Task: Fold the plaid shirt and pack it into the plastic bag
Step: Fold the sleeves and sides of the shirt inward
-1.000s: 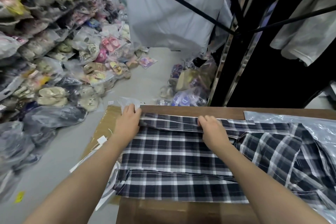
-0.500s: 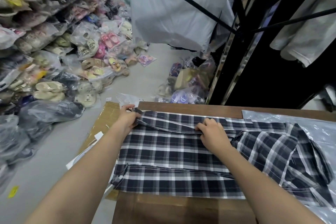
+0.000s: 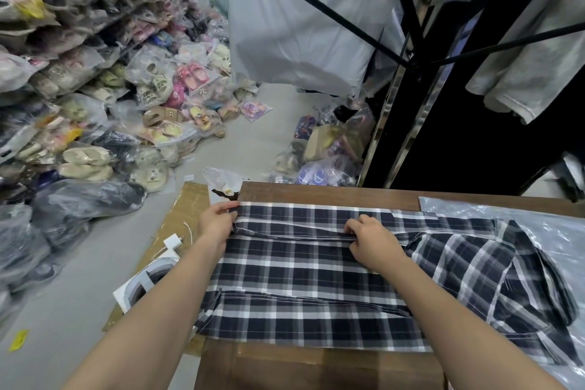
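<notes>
Left hand [image 3: 218, 222] and right hand [image 3: 370, 242] each pinch the plaid shirt [image 3: 300, 279] along its far fold, seemingly to square it on the bench [image 3: 316, 195].

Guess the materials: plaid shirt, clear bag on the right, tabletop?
plaid shirt: thin woven fabric, likely cotton or a blend; matte, folds into soft creases, stitched hems show.
plastic bag: thin clear plastic film, glossy; glare streaks and wrinkles, plaid visible through it.
table: brown wood-grain top, low sheen; solid wood or laminate, cannot tell.
</notes>
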